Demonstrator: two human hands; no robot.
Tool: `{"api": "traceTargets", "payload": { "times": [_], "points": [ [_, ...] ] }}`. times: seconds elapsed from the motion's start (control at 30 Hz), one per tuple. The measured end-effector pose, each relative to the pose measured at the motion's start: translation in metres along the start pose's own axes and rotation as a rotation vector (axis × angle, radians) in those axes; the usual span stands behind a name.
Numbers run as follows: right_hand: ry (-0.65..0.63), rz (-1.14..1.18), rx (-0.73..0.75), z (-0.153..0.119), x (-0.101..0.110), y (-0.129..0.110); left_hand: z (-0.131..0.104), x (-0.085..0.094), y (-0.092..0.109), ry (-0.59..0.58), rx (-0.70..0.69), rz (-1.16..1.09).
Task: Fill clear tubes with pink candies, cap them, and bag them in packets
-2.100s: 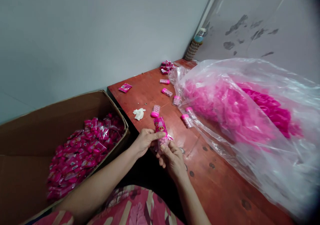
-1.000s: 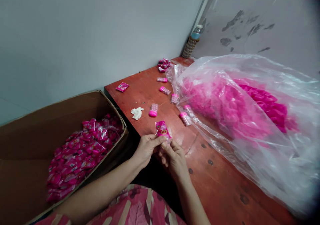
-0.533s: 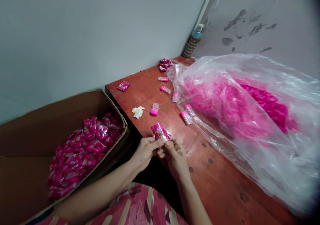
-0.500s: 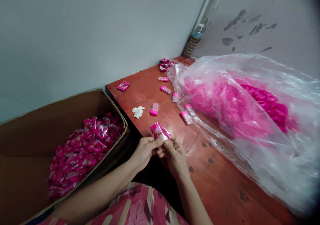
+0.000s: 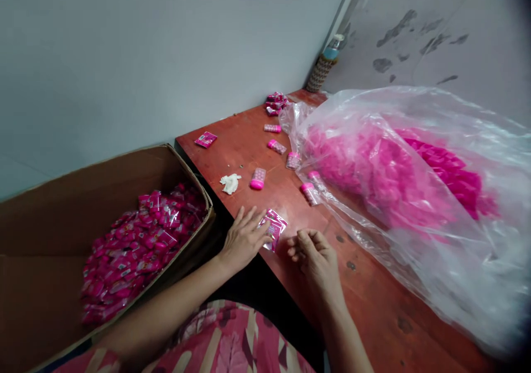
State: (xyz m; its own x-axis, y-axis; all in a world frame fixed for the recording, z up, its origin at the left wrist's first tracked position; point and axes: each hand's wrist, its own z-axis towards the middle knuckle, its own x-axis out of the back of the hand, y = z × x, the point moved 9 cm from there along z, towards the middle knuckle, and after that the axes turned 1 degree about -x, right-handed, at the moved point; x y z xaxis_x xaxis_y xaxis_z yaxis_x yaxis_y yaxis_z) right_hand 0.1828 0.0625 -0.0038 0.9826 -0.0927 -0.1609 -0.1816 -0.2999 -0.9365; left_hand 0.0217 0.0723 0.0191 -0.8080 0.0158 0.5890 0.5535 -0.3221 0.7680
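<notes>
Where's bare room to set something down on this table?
Bare tabletop shows between the lone packet and the small jars, and between the right hand and the plastic bag. Crowded: the bag's jar-lined left edge, and where the left hand meets packaging.

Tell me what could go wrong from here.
The shiny pink packet lies close to the near edge of the red table, with the fingers of the left hand over its left side; a careless push might send it off that edge.

A pink-capped jar lies on its side next to the clear plastic bag; if the bag were tugged, the jar could roll.
</notes>
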Motion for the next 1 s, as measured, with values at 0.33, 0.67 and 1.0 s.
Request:
{"api": "traceTargets", "payload": {
  "times": [0.33,0.67,1.0],
  "points": [
    [0.075,-0.208,0.166,0.005,-0.005,-0.003,-0.001,-0.001,0.003,0.135,-0.069,0.088],
    [-0.009,0.082,0.092,0.016,-0.027,-0.016,0.004,0.001,-0.007,0.042,0.343,-0.575],
    [0.166,-1.146,0.435,0.063,-0.006,-0.074,-0.005,-0.022,-0.030,0.026,0.684,-0.955]
  ]
}}
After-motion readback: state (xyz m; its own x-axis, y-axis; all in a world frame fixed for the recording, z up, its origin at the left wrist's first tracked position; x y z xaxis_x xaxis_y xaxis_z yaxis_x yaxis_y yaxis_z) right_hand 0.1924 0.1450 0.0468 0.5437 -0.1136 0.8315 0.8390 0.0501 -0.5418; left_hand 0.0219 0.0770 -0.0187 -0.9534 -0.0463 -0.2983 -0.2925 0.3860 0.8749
